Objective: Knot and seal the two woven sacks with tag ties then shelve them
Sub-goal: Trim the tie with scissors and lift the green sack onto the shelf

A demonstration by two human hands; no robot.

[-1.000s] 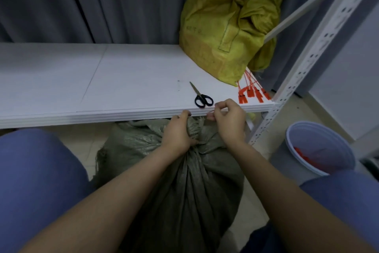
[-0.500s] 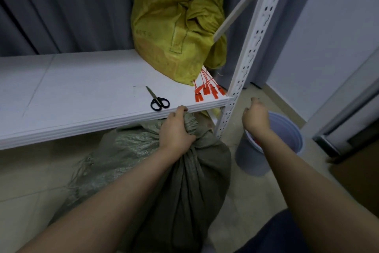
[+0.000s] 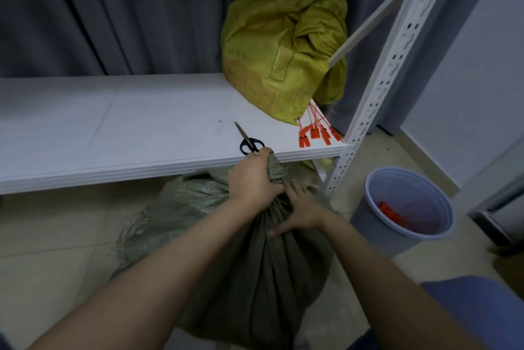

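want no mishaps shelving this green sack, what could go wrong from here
The scissors lie at the edge of the shelf, right by the left hand gripping the neck of the green sack; lifting may knock them off. The neck sits close below the shelf lip, so it might catch. The orange tag ties at the front corner could be swept off.

Shelf board [image 3: 141,134] runs across, curtain [image 3: 113,9] hanging behind it. At the board's right end sits the shelved sack [image 3: 272,66], close against the upright post [image 3: 391,66]. In front of that sack, at the front-right corner, lie the tag ties [image 3: 314,131], with the scissors [image 3: 249,142] to their left by the front edge. Below and before the board, the floor sack [image 3: 269,293] stands on the floor, left hand [image 3: 252,179] around its neck, right hand [image 3: 300,210] on it just beside. Right of the post, a bucket [image 3: 365,225] on the floor, scraps [image 3: 397,213] in it
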